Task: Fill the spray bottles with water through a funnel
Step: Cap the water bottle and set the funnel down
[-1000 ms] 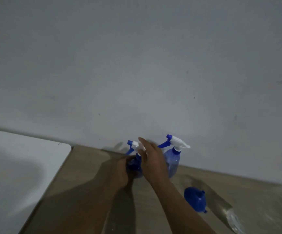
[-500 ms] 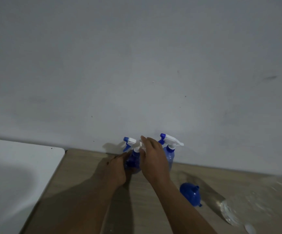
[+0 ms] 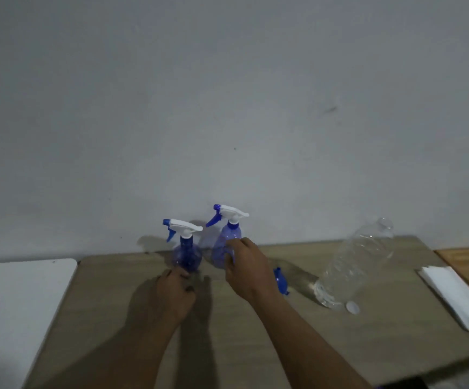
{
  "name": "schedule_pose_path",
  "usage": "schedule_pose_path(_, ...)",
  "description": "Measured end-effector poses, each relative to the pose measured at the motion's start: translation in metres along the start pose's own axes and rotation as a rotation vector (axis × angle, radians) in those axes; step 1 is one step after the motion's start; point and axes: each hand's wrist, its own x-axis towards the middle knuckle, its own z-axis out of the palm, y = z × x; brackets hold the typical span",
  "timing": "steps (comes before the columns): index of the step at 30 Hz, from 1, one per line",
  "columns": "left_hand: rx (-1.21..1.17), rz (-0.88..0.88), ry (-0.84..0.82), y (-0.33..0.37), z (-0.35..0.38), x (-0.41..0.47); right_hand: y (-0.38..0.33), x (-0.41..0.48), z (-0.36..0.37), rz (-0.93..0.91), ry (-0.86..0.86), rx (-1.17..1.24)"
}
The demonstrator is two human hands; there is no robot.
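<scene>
two bare forearms, no sleeves, left hand [image 3: 175, 297] and right hand [image 3: 246, 269] ungloved, no rings visible

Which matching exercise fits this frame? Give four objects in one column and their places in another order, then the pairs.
Objects:
1. left spray bottle
2. right spray bottle
3. blue funnel
4. white cap

Places:
A. partly hidden behind the right hand
B. lying by the base of the clear plastic bottle
C. body under the right hand's fingertips
D. just beyond the left hand, at its fingertips

Pairs: 1-D, 2-C, 3-A, 4-B
</scene>
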Motion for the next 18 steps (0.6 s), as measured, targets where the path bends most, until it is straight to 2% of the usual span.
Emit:
schedule_pose_path(5,-0.314,0.086,-0.06,0.045,0.025,-0.016,0.052,-0.046,-0.028,0.166,-0.015,-0.056)
schedule_pose_path(12,-0.252,0.35,-0.237,0.139,0.042,-0.025,0.132,-0.113,-0.065,0.423,-0.066,-0.122)
schedule_pose_path(18,-0.187,0.47,-0.265,0.22,0.063,-0.032,0.205,-0.139,-0.09,0.594,-0.091,-0.124)
